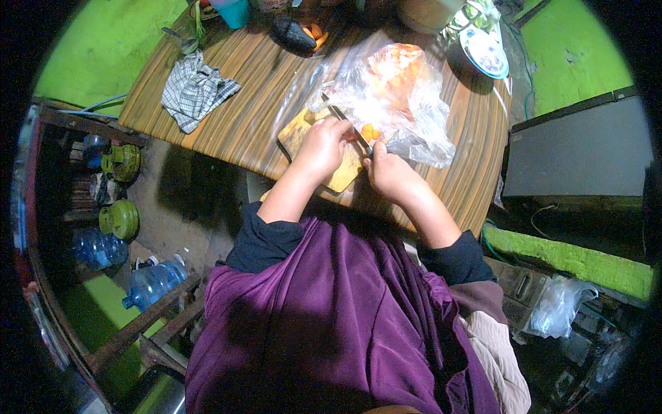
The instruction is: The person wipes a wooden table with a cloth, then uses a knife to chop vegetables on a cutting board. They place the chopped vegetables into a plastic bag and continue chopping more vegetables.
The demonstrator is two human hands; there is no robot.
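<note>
A yellowish cutting board (344,173) lies at the table's near edge, under my hands. My right hand (387,171) is closed around the handle of a kitchen knife (339,113), whose blade points up and to the left across the board. My left hand (327,142) is bent over the board beside the blade; its fingertips seem to be on a piece of orange carrot, mostly hidden. Several round orange carrot slices (370,133) lie just right of the blade. Past them a clear plastic bag (432,121) holds a heap of cut orange pieces (395,72).
On the wood-patterned table (248,119) a checked cloth (194,90) lies at the left. Toward the far edge are a dark bowl (292,36) with orange pieces, a turquoise cup (234,13) and a blue-rimmed plate (483,52). Water bottles (155,282) and green gas cylinders (120,219) stand at lower left.
</note>
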